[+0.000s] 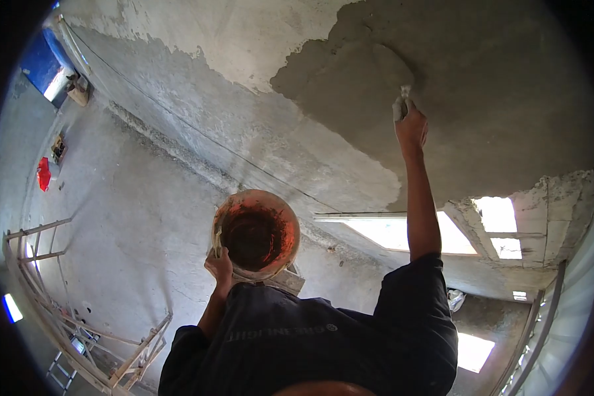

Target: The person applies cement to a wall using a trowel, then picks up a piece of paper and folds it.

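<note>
Up at one o'clock, against the ceiling, the person's right hand is closed round a small tool whose tip meets the grey patch of wet plaster. Only a pale stub of the tool shows above the fist, so its blade and shape are hard to make out. The person's head is cut off at the bottom edge, at six o'clock, and the dark shirt hides both shoulders. Near the middle, the left hand grips the rim of an orange bucket at its seven o'clock side; the bucket's inside is dark and its contents cannot be made out. Bucket and tool are well apart, the tool lying toward one o'clock from the bucket. Wooden scaffolding stands at eight o'clock.
</note>
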Demonstrator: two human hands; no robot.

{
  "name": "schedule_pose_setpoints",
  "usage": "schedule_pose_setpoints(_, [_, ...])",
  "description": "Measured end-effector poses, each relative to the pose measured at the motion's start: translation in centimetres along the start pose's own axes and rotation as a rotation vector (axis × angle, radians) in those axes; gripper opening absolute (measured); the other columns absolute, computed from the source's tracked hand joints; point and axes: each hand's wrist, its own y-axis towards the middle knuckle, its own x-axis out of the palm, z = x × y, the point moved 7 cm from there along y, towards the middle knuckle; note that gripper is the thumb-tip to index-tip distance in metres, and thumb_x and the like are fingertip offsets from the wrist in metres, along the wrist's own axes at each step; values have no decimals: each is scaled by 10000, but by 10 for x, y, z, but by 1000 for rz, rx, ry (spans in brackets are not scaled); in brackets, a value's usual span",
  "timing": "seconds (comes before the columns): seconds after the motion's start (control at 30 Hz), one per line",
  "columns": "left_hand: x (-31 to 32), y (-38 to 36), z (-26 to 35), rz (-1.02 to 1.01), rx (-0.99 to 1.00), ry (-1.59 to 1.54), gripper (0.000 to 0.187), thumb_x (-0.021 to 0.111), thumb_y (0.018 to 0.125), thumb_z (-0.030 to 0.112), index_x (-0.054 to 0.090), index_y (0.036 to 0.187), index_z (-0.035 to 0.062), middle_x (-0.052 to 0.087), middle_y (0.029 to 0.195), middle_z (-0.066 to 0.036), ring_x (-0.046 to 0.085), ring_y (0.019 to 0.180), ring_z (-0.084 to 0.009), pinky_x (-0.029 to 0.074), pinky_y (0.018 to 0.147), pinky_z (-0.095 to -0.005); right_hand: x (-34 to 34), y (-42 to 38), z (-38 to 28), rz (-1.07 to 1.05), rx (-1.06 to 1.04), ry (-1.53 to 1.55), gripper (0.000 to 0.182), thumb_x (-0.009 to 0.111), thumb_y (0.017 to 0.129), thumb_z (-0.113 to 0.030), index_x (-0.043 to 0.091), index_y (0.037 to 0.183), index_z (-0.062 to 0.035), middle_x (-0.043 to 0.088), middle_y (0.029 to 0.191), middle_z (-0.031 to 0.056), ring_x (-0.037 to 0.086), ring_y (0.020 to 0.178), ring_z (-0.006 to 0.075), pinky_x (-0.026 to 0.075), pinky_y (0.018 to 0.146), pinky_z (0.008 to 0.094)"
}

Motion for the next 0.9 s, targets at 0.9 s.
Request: schedule_pose_setpoints(0.9, [1,1,0,-2,61,-50,235,640,727,159,633,759,-74,630,675,-213,614,604,-317,457,575,-413,-19,80,0,-91,-69,51,412,566,838,-435,644,1029,-78,640,902,206,597,884,397,481,738,453])
